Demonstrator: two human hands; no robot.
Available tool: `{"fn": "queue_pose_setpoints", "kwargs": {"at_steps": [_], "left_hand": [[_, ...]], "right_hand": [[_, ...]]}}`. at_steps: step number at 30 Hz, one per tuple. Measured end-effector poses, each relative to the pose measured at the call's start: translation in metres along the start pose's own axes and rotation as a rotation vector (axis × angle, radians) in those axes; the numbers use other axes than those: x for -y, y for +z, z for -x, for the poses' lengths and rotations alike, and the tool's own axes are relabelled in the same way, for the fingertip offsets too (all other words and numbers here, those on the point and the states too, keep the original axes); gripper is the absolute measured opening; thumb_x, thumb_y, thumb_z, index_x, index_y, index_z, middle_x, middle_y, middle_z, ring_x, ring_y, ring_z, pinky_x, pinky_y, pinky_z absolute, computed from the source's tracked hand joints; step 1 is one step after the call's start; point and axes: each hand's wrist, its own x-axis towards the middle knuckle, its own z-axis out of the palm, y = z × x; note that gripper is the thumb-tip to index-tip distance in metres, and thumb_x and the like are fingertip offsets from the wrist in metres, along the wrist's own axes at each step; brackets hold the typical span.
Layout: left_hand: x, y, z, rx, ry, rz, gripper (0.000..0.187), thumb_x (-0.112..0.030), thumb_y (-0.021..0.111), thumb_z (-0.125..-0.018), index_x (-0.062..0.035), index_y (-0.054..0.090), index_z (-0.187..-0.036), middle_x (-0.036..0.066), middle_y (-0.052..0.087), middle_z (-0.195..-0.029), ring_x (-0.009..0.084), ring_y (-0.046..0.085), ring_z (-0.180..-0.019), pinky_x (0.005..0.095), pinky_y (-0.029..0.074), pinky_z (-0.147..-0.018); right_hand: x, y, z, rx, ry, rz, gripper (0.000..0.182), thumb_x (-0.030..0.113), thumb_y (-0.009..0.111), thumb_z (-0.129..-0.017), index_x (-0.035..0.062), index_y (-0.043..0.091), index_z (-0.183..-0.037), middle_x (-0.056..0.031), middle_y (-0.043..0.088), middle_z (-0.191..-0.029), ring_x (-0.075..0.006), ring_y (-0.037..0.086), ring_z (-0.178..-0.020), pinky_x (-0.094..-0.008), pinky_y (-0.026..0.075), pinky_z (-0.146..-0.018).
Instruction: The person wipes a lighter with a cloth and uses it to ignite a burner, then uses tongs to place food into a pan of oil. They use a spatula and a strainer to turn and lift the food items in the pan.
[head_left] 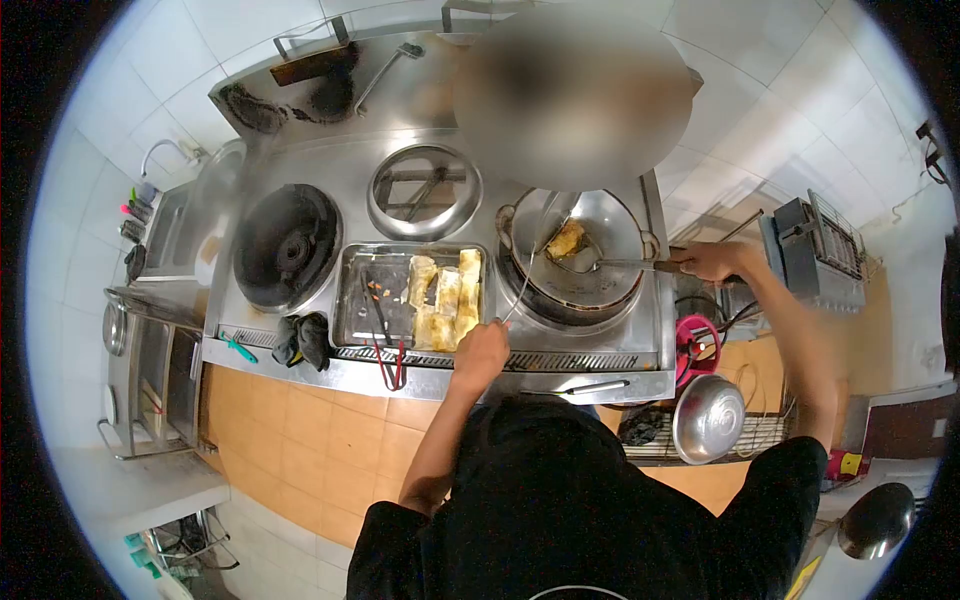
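A wok sits on the right burner with a golden-brown fried piece inside. My right hand is closed around the wooden handle of a long-handled wok spatula, whose metal end lies under or beside that piece. In my closed left hand is a thin metal rod-like utensil; it reaches over the wok's left side, and its tip's form is hard to make out. Left of the wok, a metal tray bears several pale yellow, browned rolls, close to my left hand.
Red-handled tongs hang over the tray's front edge. A dark burner is at left, a metal ring behind the tray. Dark cloths lie at the counter's front. A metal bowl stands low at right. A blurred patch covers the back.
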Motion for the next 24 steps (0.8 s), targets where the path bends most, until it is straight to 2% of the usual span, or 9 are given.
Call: {"fn": "queue_pose_setpoints", "kwargs": {"at_steps": [2, 4, 8, 11, 13, 14, 16, 24], "left_hand": [[-0.005, -0.005, 0.001, 0.007, 0.007, -0.013, 0.041, -0.03, 0.044, -0.101, 0.0029, 0.066, -0.089, 0.029, 0.066, -0.08, 0.0486, 0.064, -0.079, 0.0538, 0.052, -0.072], [-0.006, -0.006, 0.001, 0.01, -0.009, -0.009, 0.041, -0.03, 0.044, -0.101, 0.0029, 0.066, -0.09, 0.03, 0.066, -0.08, 0.0483, 0.065, -0.08, 0.0541, 0.052, -0.073], [-0.005, -0.012, 0.002, 0.051, -0.02, -0.003, 0.042, -0.03, 0.042, -0.101, 0.003, 0.066, -0.091, 0.031, 0.065, -0.082, 0.0478, 0.064, -0.084, 0.055, 0.051, -0.076], [-0.007, -0.022, 0.005, 0.046, -0.052, 0.012, 0.043, -0.03, 0.041, -0.101, 0.0035, 0.065, -0.093, 0.032, 0.065, -0.084, 0.0487, 0.064, -0.085, 0.0554, 0.05, -0.077], [-0.005, -0.023, 0.006, 0.039, -0.063, 0.025, 0.043, -0.031, 0.041, -0.101, 0.0038, 0.065, -0.094, 0.032, 0.065, -0.084, 0.0491, 0.064, -0.085, 0.0556, 0.05, -0.078], [-0.004, -0.023, 0.006, 0.029, -0.076, 0.041, 0.043, -0.031, 0.041, -0.101, 0.0042, 0.065, -0.095, 0.032, 0.065, -0.085, 0.0495, 0.063, -0.085, 0.0557, 0.05, -0.078], [-0.003, -0.026, 0.007, 0.006, -0.105, 0.056, 0.043, -0.031, 0.04, -0.101, 0.0045, 0.065, -0.096, 0.032, 0.065, -0.085, 0.0497, 0.063, -0.085, 0.056, 0.049, -0.078], [-0.001, -0.034, 0.011, -0.04, -0.149, 0.086, 0.044, -0.033, 0.04, -0.102, 0.0042, 0.064, -0.097, 0.032, 0.065, -0.086, 0.0504, 0.062, -0.085, 0.0566, 0.049, -0.078]], "right_hand": [[-0.012, 0.008, -0.009, -0.048, -0.07, -0.031, 0.044, 0.03, 0.041, -0.103, 0.0212, 0.043, -0.147, -0.0094, 0.057, -0.07, -0.0152, 0.053, -0.055, -0.0356, 0.047, -0.053], [-0.012, 0.01, -0.009, -0.16, -0.111, 0.071, 0.042, 0.028, 0.041, -0.103, 0.0198, 0.045, -0.144, -0.0097, 0.058, -0.07, -0.016, 0.056, -0.057, -0.0361, 0.047, -0.054], [-0.005, -0.001, 0.002, -0.16, -0.121, 0.135, 0.041, 0.027, 0.042, -0.103, 0.0189, 0.046, -0.143, -0.0089, 0.06, -0.072, -0.0175, 0.059, -0.058, -0.0373, 0.048, -0.054], [0.007, -0.016, 0.014, -0.128, -0.044, 0.242, 0.042, 0.028, 0.044, -0.102, 0.0203, 0.047, -0.143, -0.0091, 0.064, -0.076, -0.0192, 0.061, -0.06, -0.0378, 0.049, -0.057], [0.038, -0.027, 0.034, -0.074, 0.161, 0.097, 0.044, 0.03, 0.045, -0.101, 0.0218, 0.046, -0.144, -0.0107, 0.068, -0.084, -0.0218, 0.062, -0.063, -0.0371, 0.051, -0.062], [0.024, -0.025, 0.022, -0.077, 0.159, 0.1, 0.044, 0.03, 0.045, -0.101, 0.0218, 0.046, -0.144, -0.0107, 0.068, -0.084, -0.0218, 0.062, -0.063, -0.0371, 0.051, -0.062], [-0.004, -0.023, -0.006, -0.17, -0.097, 0.176, 0.044, 0.03, 0.045, -0.101, 0.0228, 0.047, -0.144, -0.0129, 0.07, -0.091, -0.0228, 0.063, -0.061, -0.0367, 0.052, -0.061], [0.054, -0.051, 0.024, -0.098, 0.067, 0.214, 0.042, 0.029, 0.044, -0.101, 0.0257, 0.05, -0.142, -0.0134, 0.07, -0.094, -0.0201, 0.061, -0.054, -0.0372, 0.052, -0.054]]}}
